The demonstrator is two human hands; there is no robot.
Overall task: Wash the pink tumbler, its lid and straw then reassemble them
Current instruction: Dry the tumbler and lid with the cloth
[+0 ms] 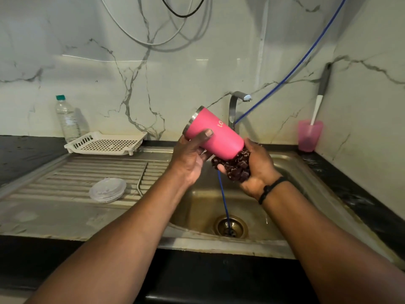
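Over the sink [291, 163], the left hand [188, 160] grips the pink tumbler [213, 133], tilted with its steel rim up and to the left. The right hand [255, 166] cups a dark scrubber [237, 166] against the tumbler's base, fingers curled round it. The clear lid [107, 190] lies on the drainboard [65, 178]; what may be the straw stands in a pink cup [310, 136].

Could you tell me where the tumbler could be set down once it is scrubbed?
Bare drainboard ribs lie between the white rack and the clear lid; the rack is empty too. The basin holds a blue hose.
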